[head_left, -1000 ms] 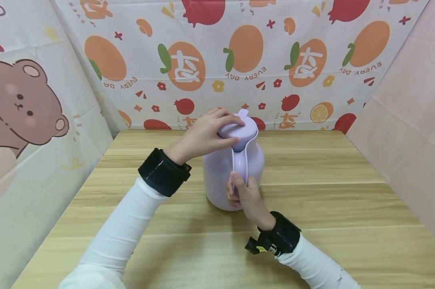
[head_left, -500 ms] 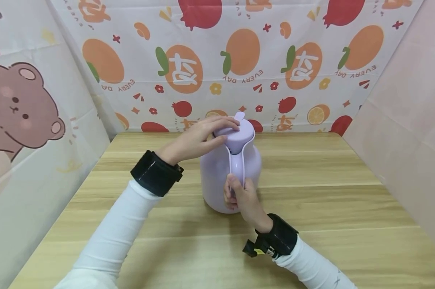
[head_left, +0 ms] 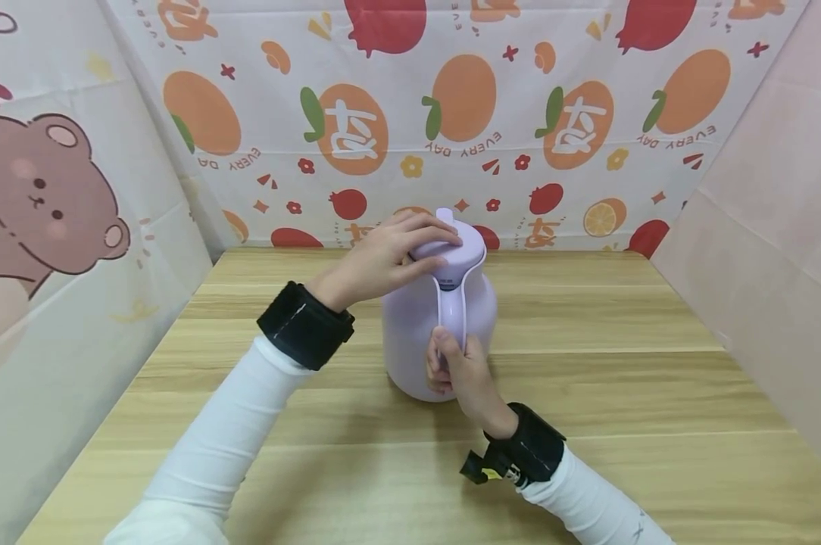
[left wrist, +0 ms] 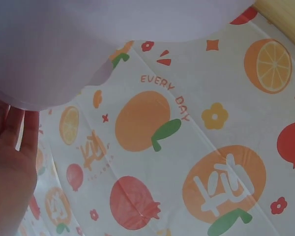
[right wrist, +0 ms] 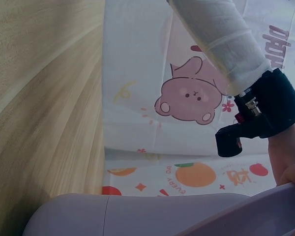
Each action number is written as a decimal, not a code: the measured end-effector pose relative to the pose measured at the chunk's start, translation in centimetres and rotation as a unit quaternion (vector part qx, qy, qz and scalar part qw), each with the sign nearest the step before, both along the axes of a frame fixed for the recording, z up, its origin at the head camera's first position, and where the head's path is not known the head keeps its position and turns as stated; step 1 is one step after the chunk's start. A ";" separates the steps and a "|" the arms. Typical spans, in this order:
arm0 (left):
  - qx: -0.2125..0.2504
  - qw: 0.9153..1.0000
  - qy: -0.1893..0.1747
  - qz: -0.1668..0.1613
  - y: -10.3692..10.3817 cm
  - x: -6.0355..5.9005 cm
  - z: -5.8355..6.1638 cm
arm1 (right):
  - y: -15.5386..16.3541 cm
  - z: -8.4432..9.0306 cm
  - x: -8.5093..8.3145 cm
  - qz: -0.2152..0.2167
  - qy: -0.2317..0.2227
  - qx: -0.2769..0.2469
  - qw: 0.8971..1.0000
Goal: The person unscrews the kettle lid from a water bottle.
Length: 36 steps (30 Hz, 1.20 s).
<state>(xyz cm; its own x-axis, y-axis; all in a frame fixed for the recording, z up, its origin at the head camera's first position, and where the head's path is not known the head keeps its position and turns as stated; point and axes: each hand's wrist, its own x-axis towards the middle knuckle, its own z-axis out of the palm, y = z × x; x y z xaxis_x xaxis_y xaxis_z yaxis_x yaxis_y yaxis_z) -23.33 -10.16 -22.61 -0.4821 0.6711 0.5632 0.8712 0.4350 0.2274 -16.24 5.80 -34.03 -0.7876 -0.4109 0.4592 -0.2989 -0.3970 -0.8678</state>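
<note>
A lilac thermos jug stands upright on the wooden table, its handle facing me. My left hand lies over the jug's lid, fingers curled round its rim. My right hand grips the lower part of the handle. In the left wrist view the lid fills the top, with my fingers at its edge. The right wrist view shows the jug body along the bottom and my left wrist above it.
Cloth walls printed with fruit close off the back, a bear print covers the left wall and a plain pink wall stands on the right. Bare wood lies on both sides of the jug.
The lid, tilted up a second ago, now sits lower and flatter on the jug under my left hand. My right hand stays on the handle.
</note>
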 end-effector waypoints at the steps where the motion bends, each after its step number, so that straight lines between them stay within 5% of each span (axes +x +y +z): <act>1: 0.002 1.000 0.007 0.002 0.1 0.0 0.0 | 0.0 0.0 0.0 -0.001 -0.001 0.001 1.000; 16: 0.000 0.998 0.038 0.042 1.2 0.0 -0.1 | -0.1 0.0 -0.1 0.000 0.003 -0.002 1.000; 28: 0.016 0.997 -0.071 -0.030 -0.8 -0.4 -0.7 | -0.1 -0.2 -0.1 -0.001 0.003 0.006 1.000; 36: 0.008 1.000 -0.028 -0.005 -0.5 -0.4 -0.4 | 0.0 -0.1 -0.4 -0.002 0.015 0.002 1.000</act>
<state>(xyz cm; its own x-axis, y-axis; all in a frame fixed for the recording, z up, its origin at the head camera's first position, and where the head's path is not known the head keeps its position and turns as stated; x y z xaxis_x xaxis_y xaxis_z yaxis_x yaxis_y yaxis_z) -23.76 -10.66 -23.01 -0.5059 0.6676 0.5462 0.8615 0.4222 0.2820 -16.61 5.76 -34.15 -0.7753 -0.4097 0.4807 -0.3267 -0.3912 -0.8604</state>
